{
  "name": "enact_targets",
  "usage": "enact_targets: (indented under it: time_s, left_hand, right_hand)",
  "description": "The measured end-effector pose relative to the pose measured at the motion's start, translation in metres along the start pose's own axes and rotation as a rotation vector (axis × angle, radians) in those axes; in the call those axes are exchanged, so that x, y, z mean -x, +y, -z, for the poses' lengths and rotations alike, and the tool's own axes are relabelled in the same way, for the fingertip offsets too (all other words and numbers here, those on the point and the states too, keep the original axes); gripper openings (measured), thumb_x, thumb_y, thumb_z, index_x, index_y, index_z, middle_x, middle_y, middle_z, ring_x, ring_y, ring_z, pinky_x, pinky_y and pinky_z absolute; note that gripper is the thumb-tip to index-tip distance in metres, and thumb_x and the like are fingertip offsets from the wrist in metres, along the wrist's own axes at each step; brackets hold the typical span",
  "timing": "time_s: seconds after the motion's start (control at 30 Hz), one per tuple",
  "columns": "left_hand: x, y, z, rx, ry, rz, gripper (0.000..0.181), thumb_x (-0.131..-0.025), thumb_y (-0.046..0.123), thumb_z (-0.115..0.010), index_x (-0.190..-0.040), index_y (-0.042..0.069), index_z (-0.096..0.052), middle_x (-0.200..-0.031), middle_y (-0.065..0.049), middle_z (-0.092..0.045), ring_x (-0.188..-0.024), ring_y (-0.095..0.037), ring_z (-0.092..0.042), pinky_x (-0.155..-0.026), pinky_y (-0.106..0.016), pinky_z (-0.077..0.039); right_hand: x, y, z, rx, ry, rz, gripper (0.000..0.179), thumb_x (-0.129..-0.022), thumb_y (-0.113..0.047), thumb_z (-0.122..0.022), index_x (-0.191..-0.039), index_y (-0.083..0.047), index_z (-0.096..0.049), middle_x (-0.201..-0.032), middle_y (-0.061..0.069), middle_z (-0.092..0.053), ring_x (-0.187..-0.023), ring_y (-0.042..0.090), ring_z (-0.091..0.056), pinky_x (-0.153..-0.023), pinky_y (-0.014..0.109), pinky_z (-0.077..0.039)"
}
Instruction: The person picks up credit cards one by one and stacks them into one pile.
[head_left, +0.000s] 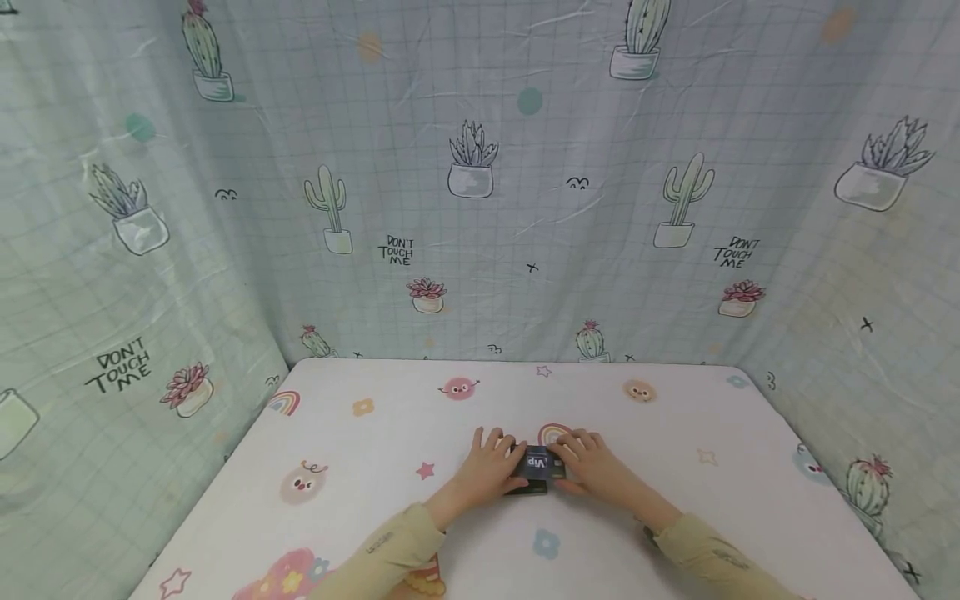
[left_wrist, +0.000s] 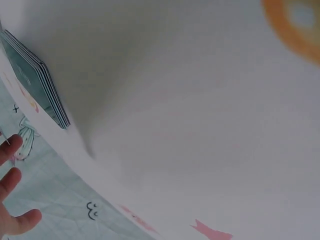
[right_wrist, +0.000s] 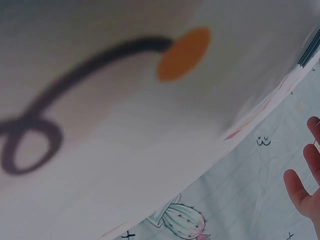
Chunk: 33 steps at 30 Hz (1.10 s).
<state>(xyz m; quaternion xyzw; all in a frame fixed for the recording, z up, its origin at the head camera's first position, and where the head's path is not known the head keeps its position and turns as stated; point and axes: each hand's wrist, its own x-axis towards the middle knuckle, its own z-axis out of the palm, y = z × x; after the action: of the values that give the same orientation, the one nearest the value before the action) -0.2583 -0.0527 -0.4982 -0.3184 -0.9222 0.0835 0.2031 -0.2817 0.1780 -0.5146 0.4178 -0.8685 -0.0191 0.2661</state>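
Observation:
A dark card (head_left: 537, 462) printed "Vip" is held between both hands in the head view. My left hand (head_left: 491, 465) pinches its left end with thumb and fingers. At the opposite end, my right hand (head_left: 592, 467) grips it the same way. Just below and partly behind the card is a stack of cards (head_left: 534, 488), mostly covered in the head view. The left wrist view shows this stack (left_wrist: 37, 82) lying flat, its layered edges visible, with left fingers (left_wrist: 10, 182) apart from it. Only a corner of the stack (right_wrist: 310, 50) shows in the right wrist view, above the right fingers (right_wrist: 297, 187).
The white table (head_left: 360, 475) carries printed stars, flowers and rainbows. A cactus-patterned cloth (head_left: 480, 242) hangs behind it and along both sides.

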Motion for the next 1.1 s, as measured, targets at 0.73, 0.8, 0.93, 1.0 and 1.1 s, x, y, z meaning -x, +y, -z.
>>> enact_targets:
  time_s: [0.73, 0.8, 0.93, 1.0, 1.1]
  left_hand:
    - [0.024, -0.017, -0.004, 0.069, -0.059, -0.031, 0.051, -0.085, 0.05, -0.049, -0.124, 0.018, -0.05, -0.111, 0.002, -0.056, -0.102, -0.019, -0.043, -0.091, -0.05, -0.035]
    - [0.025, -0.019, -0.004, 0.067, -0.071, -0.03, 0.051, -0.085, 0.05, -0.049, -0.125, 0.018, -0.05, -0.111, 0.002, -0.056, -0.103, -0.019, -0.043, -0.092, -0.051, -0.035]
    - [0.028, -0.021, -0.006, 0.049, -0.076, -0.034, 0.052, -0.085, 0.051, -0.048, -0.125, 0.018, -0.049, -0.112, 0.003, -0.056, -0.104, -0.019, -0.043, -0.092, -0.051, -0.035]
    - [0.029, -0.022, -0.007, 0.047, -0.072, -0.038, 0.052, -0.085, 0.051, -0.048, -0.125, 0.018, -0.05, -0.112, 0.003, -0.056, -0.104, -0.019, -0.043, -0.092, -0.051, -0.035]
    - [0.031, -0.024, -0.009, 0.048, -0.065, -0.045, 0.052, -0.085, 0.051, -0.049, -0.125, 0.019, -0.05, -0.112, 0.003, -0.056, -0.102, -0.018, -0.044, -0.09, -0.05, -0.036]
  right_hand:
    - [-0.013, -0.012, -0.005, 0.006, -0.065, 0.057, 0.052, -0.078, -0.047, -0.059, -0.119, -0.016, -0.051, -0.109, 0.001, -0.056, -0.101, 0.021, -0.048, -0.078, 0.04, -0.044]
    - [-0.014, -0.013, -0.005, 0.01, -0.076, 0.063, 0.051, -0.078, -0.046, -0.059, -0.119, -0.016, -0.051, -0.109, 0.001, -0.056, -0.101, 0.021, -0.048, -0.079, 0.041, -0.044]
    - [-0.016, -0.014, -0.005, 0.012, -0.098, 0.075, 0.049, -0.079, -0.045, -0.058, -0.119, -0.017, -0.051, -0.111, 0.0, -0.055, -0.101, 0.02, -0.047, -0.084, 0.043, -0.043]
    - [-0.016, -0.015, -0.005, 0.005, -0.106, 0.082, 0.049, -0.08, -0.045, -0.057, -0.12, -0.018, -0.051, -0.111, 0.0, -0.055, -0.101, 0.02, -0.047, -0.085, 0.043, -0.042]
    - [-0.017, -0.016, -0.003, -0.009, -0.111, 0.088, 0.048, -0.08, -0.044, -0.057, -0.12, -0.018, -0.051, -0.11, 0.0, -0.056, -0.101, 0.019, -0.047, -0.086, 0.044, -0.041]
